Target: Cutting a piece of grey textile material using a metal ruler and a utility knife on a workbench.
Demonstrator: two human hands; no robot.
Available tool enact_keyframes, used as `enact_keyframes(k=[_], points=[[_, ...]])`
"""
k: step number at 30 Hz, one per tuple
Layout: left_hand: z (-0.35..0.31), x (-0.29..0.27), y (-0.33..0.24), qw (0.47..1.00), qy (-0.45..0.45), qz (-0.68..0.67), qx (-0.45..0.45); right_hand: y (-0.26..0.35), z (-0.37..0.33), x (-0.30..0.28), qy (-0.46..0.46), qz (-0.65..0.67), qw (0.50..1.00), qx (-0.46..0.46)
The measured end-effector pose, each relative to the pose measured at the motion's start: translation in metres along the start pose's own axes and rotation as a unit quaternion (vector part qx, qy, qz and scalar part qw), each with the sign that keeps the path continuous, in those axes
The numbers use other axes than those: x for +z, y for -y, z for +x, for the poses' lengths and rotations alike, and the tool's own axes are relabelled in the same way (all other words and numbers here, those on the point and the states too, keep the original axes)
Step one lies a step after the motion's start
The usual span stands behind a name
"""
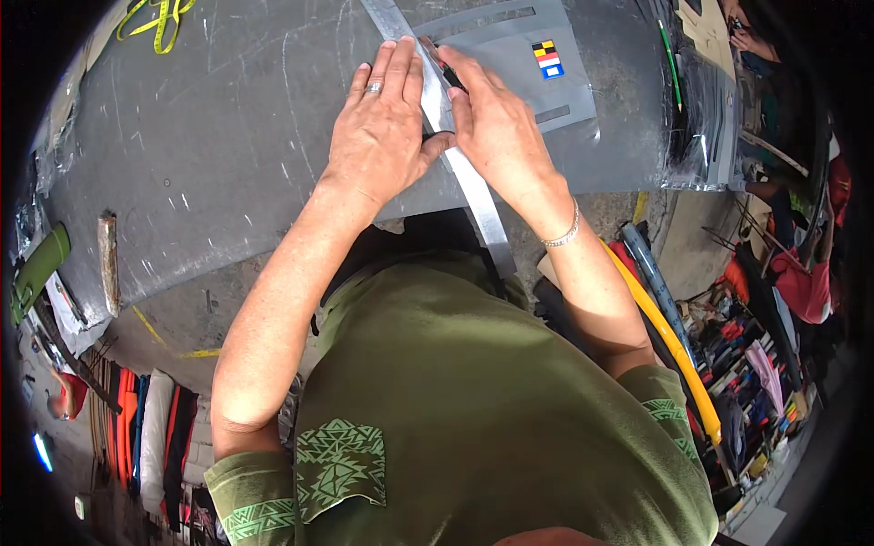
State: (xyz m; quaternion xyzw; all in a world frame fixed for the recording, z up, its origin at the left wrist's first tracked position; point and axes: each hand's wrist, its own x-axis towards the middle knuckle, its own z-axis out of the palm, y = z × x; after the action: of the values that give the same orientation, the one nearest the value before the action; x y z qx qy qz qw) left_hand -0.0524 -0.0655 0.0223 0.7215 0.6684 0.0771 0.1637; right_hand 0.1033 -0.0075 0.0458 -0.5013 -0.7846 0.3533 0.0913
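A long metal straightedge (478,196) lies slantwise across the grey table and juts past its near edge. My left hand (384,127) presses flat beside and onto it, fingers stretched out together, thumb reaching across the metal. My right hand (501,127) is closed around a slim black and red cutter knife (448,75), held against the right side of the straightedge; most of the knife is hidden by the fingers. Under and to the right of the straightedge lies a grey sheet (510,77) with dark strips and a small multicoloured patch (549,60).
A yellow tape measure (166,23) lies at the far left of the table (228,136). A green pencil (671,64) rests near its right end, beside clear plastic wrap (701,136). A wooden stick (108,264) sits at the near left. Rolls of material (155,437) stand below left.
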Motion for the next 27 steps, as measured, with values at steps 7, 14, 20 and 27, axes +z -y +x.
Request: enact_keyframes(k=[7, 14, 20, 27], points=[[0.000, 0.001, 0.000, 1.000, -0.008, 0.002, 0.001, 0.002, 0.001, -0.002, 0.006, -0.009, 1.000, -0.002], [0.001, 0.002, 0.001, 1.000, -0.008, 0.002, 0.001, 0.000, 0.001, 0.001, -0.001, -0.020, 1.000, -0.006], [0.001, 0.000, 0.000, 1.000, -0.011, -0.004, 0.005, 0.001, 0.002, 0.001, -0.022, -0.036, 0.998, -0.043], [0.003, -0.001, -0.001, 1.000, 0.007, 0.022, 0.001, 0.011, 0.012, -0.009, 0.033, -0.082, 0.995, -0.034]])
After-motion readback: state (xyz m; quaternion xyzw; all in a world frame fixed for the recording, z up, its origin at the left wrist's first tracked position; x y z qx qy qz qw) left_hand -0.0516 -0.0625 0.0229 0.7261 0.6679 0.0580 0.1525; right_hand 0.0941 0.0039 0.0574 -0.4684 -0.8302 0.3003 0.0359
